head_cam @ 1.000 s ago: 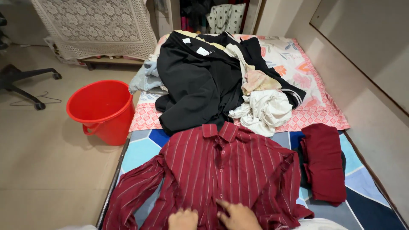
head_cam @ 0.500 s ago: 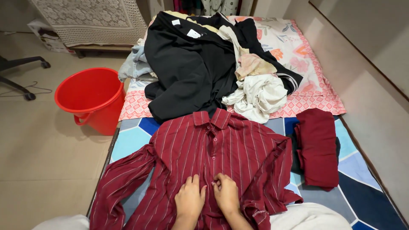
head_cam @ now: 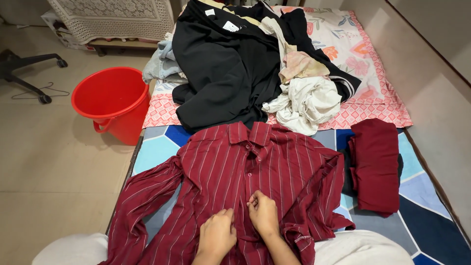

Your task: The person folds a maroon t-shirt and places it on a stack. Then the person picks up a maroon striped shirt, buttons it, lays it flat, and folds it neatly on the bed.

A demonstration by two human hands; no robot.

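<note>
A dark red shirt with thin white stripes (head_cam: 221, 167) lies spread face up on the bed, collar away from me, sleeves out to both sides. My left hand (head_cam: 218, 236) rests flat on its lower front, just left of the button placket. My right hand (head_cam: 263, 215) sits beside it with fingers pinched on the placket fabric near a button.
A folded dark red garment (head_cam: 375, 164) lies to the right on the patterned bed sheet (head_cam: 152, 154). Behind the shirt is a heap of black (head_cam: 225, 73), white (head_cam: 306, 103) and pale clothes. A red bucket (head_cam: 112, 100) stands on the tiled floor left of the bed. A wall runs along the right.
Both hands have moved up the shirt's front along the placket, then the right hand pinched the fabric. The view has tilted lower and shifted slightly.
</note>
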